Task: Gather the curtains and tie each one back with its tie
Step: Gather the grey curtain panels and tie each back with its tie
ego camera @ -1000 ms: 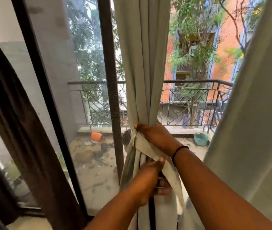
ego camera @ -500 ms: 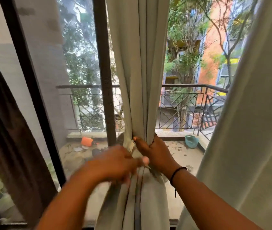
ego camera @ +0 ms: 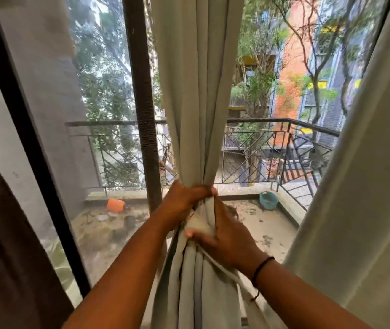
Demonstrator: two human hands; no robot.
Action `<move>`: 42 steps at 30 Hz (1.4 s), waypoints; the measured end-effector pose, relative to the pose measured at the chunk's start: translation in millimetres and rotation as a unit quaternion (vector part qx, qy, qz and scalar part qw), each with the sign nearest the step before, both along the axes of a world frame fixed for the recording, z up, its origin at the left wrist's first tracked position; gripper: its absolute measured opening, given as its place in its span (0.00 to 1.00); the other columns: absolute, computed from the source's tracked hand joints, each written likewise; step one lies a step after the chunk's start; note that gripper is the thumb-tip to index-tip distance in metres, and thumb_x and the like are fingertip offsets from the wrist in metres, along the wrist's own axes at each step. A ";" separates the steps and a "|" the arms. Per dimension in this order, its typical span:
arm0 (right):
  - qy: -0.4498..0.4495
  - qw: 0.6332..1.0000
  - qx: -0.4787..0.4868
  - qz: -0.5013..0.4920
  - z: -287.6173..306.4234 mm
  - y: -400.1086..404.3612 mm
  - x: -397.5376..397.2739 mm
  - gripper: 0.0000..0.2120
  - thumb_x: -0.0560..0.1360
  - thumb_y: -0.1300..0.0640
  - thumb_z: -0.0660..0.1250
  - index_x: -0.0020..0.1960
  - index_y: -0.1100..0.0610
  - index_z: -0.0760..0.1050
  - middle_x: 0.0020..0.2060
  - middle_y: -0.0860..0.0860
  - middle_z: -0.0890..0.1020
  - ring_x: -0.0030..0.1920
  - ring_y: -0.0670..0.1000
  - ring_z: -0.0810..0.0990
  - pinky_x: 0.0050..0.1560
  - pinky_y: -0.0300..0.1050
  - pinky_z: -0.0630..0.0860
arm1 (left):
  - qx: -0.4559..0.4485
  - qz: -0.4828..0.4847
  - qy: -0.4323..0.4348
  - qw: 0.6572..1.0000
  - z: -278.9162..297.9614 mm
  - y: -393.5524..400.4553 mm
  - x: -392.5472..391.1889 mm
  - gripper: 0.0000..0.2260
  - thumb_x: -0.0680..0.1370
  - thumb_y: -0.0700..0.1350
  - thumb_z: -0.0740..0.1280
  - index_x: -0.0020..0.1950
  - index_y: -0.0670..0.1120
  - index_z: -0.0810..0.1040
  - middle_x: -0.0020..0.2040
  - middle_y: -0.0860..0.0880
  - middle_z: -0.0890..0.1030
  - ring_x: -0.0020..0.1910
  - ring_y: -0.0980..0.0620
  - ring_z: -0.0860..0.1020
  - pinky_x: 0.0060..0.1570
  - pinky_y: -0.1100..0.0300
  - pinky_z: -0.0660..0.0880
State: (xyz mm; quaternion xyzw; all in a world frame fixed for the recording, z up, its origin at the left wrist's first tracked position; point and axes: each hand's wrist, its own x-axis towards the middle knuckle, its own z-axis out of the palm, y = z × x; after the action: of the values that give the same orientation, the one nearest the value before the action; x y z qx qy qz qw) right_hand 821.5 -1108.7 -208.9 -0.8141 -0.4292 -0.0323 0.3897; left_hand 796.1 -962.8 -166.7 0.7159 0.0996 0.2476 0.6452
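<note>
A pale grey-green curtain [ego camera: 196, 91] hangs gathered into a bunch in front of the window's middle post. My left hand [ego camera: 184, 200] grips the bunch at its narrowest point, fingers wrapped round the front. Just below it, my right hand [ego camera: 225, 236] pinches the matching fabric tie [ego camera: 200, 225] against the bunch. A strip of the tie trails down to the right under my right wrist. A second pale curtain [ego camera: 360, 186] hangs loose at the right edge.
A dark brown curtain [ego camera: 6, 245] hangs at the left. The dark window post [ego camera: 141, 103] stands behind the bunch. Through the glass lies a balcony with a metal railing [ego camera: 284, 148], an orange pot [ego camera: 115, 205] and a teal bowl [ego camera: 268, 200].
My left hand moved up from below the tie and now wraps round the gathered curtain. My right hand dropped from the top of the bunch to the tie.
</note>
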 end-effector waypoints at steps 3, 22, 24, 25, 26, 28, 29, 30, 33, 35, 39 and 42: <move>-0.025 0.997 -0.058 -0.049 -17.7 -14.5 -5.1 0.40 0.68 0.29 0.63 0.73 0.41 0.51 0.63 0.45 0.75 0.56 0.49 0.78 0.51 0.40 0.74 | -0.058 0.002 -0.030 0.998 -1.0 0.1 -0.1 0.11 0.60 0.41 0.77 0.40 0.39 0.83 0.36 0.43 0.84 0.36 0.45 0.82 0.44 0.48 0.80; -0.013 0.964 -0.264 -0.008 133.3 -198.5 8.8 0.16 0.67 0.37 0.65 0.41 0.50 0.80 0.34 0.47 0.81 0.37 0.45 0.78 0.39 0.38 0.71 | -0.081 -0.099 0.001 0.992 12.2 -35.0 -35.0 0.16 0.55 0.47 0.72 0.41 0.45 0.84 0.40 0.45 0.78 0.41 0.48 0.77 0.45 0.55 0.73; -0.017 0.971 -0.233 -0.051 136.4 -204.6 29.1 0.12 0.69 0.40 0.66 0.46 0.46 0.80 0.44 0.47 0.82 0.47 0.48 0.79 0.46 0.41 0.70 | -0.102 -0.161 0.002 0.982 11.9 -40.3 -41.7 0.14 0.56 0.45 0.71 0.40 0.45 0.84 0.38 0.44 0.77 0.38 0.49 0.76 0.42 0.57 0.74; -0.014 0.976 -0.208 -0.060 135.1 -203.4 40.8 0.09 0.70 0.41 0.66 0.46 0.44 0.79 0.47 0.48 0.81 0.51 0.49 0.78 0.49 0.42 0.70 | -0.106 -0.185 0.003 0.977 11.4 -45.1 -45.7 0.14 0.55 0.45 0.70 0.39 0.43 0.83 0.37 0.44 0.77 0.36 0.49 0.76 0.40 0.59 0.75; -0.010 0.979 -0.193 -0.067 131.4 -197.8 51.7 0.08 0.72 0.43 0.66 0.47 0.44 0.79 0.49 0.48 0.81 0.53 0.51 0.78 0.51 0.44 0.70 | -0.107 -0.209 0.003 0.972 11.9 -51.9 -50.8 0.15 0.54 0.44 0.70 0.39 0.42 0.82 0.36 0.44 0.77 0.36 0.48 0.76 0.39 0.60 0.75; -0.009 0.978 -0.195 -0.071 121.0 -179.2 68.7 0.11 0.75 0.45 0.65 0.53 0.49 0.80 0.51 0.52 0.80 0.54 0.55 0.77 0.55 0.50 0.73 | -0.081 -0.268 -0.008 0.960 16.4 -69.9 -62.9 0.15 0.54 0.44 0.71 0.38 0.42 0.82 0.37 0.44 0.79 0.39 0.47 0.78 0.41 0.60 0.76; 0.002 0.979 -0.193 -0.067 112.8 -166.5 74.0 0.13 0.76 0.46 0.65 0.54 0.52 0.80 0.51 0.53 0.80 0.54 0.57 0.78 0.56 0.53 0.73 | -0.052 -0.305 -0.026 0.951 18.7 -79.5 -68.7 0.14 0.54 0.45 0.71 0.38 0.43 0.83 0.40 0.45 0.81 0.43 0.48 0.79 0.45 0.59 0.76; 0.026 0.981 -0.181 -0.062 104.1 -152.6 77.5 0.13 0.76 0.47 0.65 0.54 0.53 0.80 0.50 0.55 0.80 0.54 0.59 0.78 0.56 0.54 0.74 | -0.025 -0.337 -0.042 0.940 21.9 -89.1 -74.3 0.14 0.55 0.46 0.72 0.38 0.45 0.83 0.43 0.45 0.81 0.46 0.49 0.79 0.47 0.60 0.75; 0.070 0.989 -0.129 -0.019 81.2 -108.7 78.2 0.10 0.77 0.50 0.65 0.53 0.55 0.80 0.49 0.53 0.78 0.53 0.58 0.76 0.52 0.50 0.76 | 0.028 -0.348 -0.048 0.936 29.1 -105.1 -81.1 0.10 0.59 0.47 0.67 0.36 0.48 0.84 0.46 0.48 0.83 0.49 0.53 0.79 0.49 0.64 0.74; 0.040 0.988 -0.145 -0.014 70.5 -79.1 82.1 0.13 0.77 0.53 0.64 0.58 0.56 0.79 0.56 0.55 0.76 0.59 0.57 0.74 0.59 0.53 0.71 | 0.062 -0.338 -0.028 0.939 31.6 -102.8 -76.9 0.10 0.61 0.49 0.66 0.36 0.50 0.85 0.42 0.52 0.83 0.45 0.56 0.80 0.50 0.63 0.74; -0.041 0.980 -0.170 -0.097 57.2 -43.7 97.7 0.12 0.74 0.49 0.66 0.55 0.50 0.80 0.57 0.53 0.77 0.62 0.60 0.72 0.60 0.56 0.68 | 0.131 -0.288 0.014 0.948 29.5 -75.3 -57.8 0.13 0.65 0.55 0.68 0.44 0.49 0.82 0.46 0.42 0.81 0.50 0.43 0.80 0.58 0.46 0.75; -0.039 0.983 -0.081 -0.159 60.2 -37.6 116.7 0.13 0.70 0.43 0.70 0.52 0.45 0.78 0.56 0.50 0.79 0.58 0.56 0.76 0.56 0.52 0.71 | 0.157 -0.227 0.043 0.960 28.6 -47.8 -44.0 0.18 0.63 0.58 0.69 0.49 0.50 0.77 0.47 0.45 0.80 0.50 0.47 0.79 0.54 0.51 0.78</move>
State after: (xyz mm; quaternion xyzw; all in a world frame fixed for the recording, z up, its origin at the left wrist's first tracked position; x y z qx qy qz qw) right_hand 938.3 -1146.3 -148.7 -0.8987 -0.3108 -0.0912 0.2956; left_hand 752.2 -1010.6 -138.1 0.8220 -0.0775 0.0764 0.5590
